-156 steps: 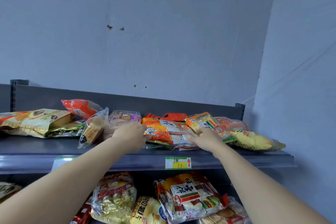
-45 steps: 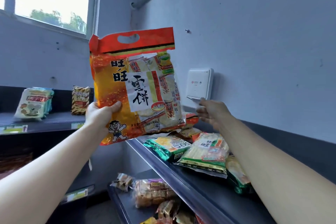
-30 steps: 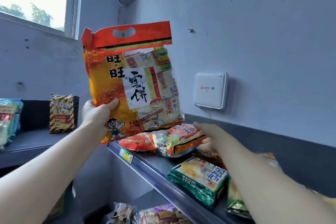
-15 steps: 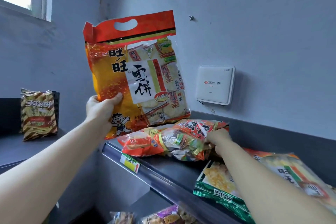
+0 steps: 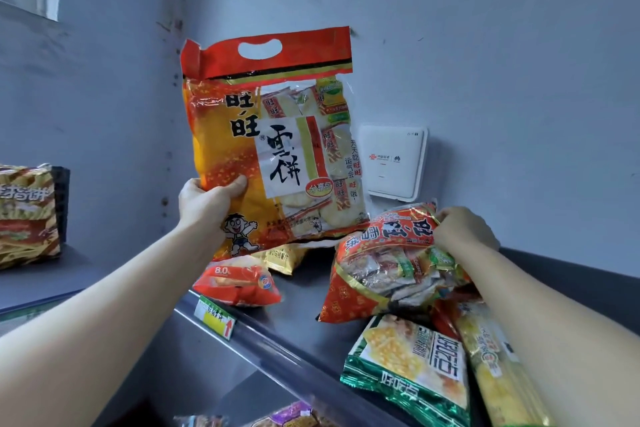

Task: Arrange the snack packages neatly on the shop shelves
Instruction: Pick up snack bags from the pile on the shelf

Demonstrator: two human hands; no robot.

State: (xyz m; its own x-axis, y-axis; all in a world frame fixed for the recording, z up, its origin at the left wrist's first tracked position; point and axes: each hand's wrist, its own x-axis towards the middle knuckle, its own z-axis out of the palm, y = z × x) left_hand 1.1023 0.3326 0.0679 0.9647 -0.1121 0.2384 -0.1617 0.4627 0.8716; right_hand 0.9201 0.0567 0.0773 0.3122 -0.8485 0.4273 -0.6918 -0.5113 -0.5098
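The left hand [image 5: 207, 199] is gripping the large orange rice-cracker bag [image 5: 273, 149] at its lower left edge, with the thumb across the front. It is holding the bag upright over the left end of the shelf [image 5: 303, 293]. The right hand [image 5: 464, 230] is curling its fingers around the upper edge of the red snack bag [image 5: 388, 263], which is lying tilted on the shelf just right of the orange bag. A small orange packet [image 5: 239, 284] is lying near the shelf's front rim. A green packet [image 5: 408, 367] is lying beside the right forearm.
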